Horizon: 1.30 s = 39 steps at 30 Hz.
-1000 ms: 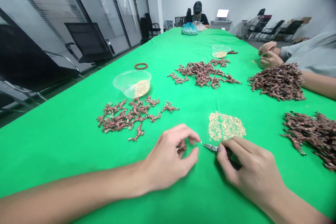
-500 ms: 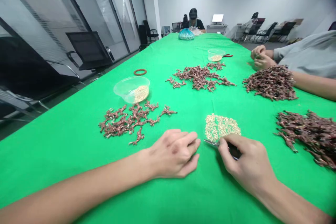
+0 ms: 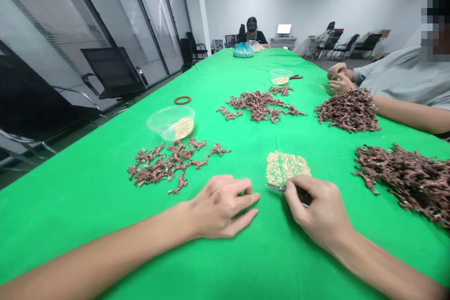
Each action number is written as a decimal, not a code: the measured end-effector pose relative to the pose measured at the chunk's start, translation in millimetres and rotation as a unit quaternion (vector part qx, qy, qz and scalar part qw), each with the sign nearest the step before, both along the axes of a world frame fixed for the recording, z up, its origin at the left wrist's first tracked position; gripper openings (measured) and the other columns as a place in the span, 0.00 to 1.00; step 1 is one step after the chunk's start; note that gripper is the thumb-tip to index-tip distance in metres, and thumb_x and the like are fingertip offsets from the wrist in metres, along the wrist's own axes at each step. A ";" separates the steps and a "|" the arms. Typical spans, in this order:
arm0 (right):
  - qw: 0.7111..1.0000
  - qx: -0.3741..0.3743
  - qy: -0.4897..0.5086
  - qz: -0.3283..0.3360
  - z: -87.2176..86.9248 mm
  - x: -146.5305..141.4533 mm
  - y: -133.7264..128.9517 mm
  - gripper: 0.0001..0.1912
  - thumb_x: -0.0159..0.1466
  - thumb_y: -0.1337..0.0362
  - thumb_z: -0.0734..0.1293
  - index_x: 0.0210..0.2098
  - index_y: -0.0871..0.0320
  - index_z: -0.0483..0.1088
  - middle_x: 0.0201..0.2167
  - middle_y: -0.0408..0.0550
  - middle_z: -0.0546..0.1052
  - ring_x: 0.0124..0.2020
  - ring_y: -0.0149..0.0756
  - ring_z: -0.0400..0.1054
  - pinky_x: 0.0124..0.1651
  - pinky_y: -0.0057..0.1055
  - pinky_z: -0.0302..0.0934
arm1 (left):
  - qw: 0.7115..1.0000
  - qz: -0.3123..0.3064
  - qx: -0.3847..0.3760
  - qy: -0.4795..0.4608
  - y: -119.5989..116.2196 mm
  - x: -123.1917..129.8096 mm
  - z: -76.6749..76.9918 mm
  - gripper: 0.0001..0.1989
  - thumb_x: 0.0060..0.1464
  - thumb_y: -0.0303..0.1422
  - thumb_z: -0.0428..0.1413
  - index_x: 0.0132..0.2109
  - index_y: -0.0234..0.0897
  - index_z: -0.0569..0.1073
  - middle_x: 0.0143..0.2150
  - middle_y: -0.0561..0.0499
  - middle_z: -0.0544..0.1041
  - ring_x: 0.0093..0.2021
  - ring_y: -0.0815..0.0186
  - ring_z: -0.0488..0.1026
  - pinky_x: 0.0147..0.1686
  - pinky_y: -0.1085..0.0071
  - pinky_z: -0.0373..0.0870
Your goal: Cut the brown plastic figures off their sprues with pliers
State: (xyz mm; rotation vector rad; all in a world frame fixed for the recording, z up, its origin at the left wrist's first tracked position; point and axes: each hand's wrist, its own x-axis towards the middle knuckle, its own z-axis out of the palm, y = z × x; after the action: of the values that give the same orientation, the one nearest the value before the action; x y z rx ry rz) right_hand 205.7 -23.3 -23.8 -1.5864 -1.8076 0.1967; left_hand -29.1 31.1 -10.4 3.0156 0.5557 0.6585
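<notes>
My left hand (image 3: pixel 221 207) has sunk from its raised pinch to lie low on the green cloth (image 3: pixel 87 215), the small copper piece no longer showing. Far to its right, a seated co-worker's pixelated head (image 3: pixel 434 21) has come into view.

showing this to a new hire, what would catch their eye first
The bright green cloth covering the long table stands out first. Next come the heaps of reddish-brown branched metal pieces along it, the biggest at the right, and the patch of tiny gold-coloured bits at centre front, just beyond the right hand holding small pliers.
</notes>
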 end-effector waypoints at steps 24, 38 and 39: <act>0.988 0.006 0.098 0.123 11.3 -11.1 -19.7 0.13 0.67 0.65 0.60 0.28 0.59 0.71 0.21 0.42 0.69 0.22 0.27 0.61 0.27 0.30 0.52 | 0.964 -0.052 -0.074 -0.251 2.2 0.1 1.0 0.07 0.53 0.23 0.64 0.42 0.30 0.80 0.30 0.49 0.74 0.25 0.72 0.67 0.24 0.75 0.63; 0.986 0.019 0.065 0.155 12.4 -11.4 -20.5 0.09 0.67 0.68 0.61 0.31 0.59 0.71 0.22 0.41 0.69 0.22 0.27 0.60 0.27 0.28 0.53 | 0.969 -0.066 -0.047 -0.235 -0.4 0.2 0.0 0.06 0.57 0.27 0.62 0.42 0.32 0.79 0.29 0.50 0.74 0.23 0.73 0.65 0.23 0.75 0.62; 0.986 0.020 0.063 0.155 12.5 -11.5 -20.5 0.10 0.67 0.68 0.61 0.31 0.59 0.71 0.22 0.41 0.68 0.22 0.26 0.60 0.27 0.28 0.53 | 0.969 -0.066 -0.048 -0.234 -0.5 0.1 -0.2 0.05 0.57 0.27 0.62 0.42 0.33 0.79 0.29 0.50 0.74 0.23 0.73 0.65 0.23 0.75 0.62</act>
State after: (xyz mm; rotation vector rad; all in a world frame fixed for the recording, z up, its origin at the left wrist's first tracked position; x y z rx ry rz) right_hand 194.2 -43.8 -11.3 -1.2310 -1.9376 0.3929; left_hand -28.9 30.5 -10.5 2.6361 0.3482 1.2392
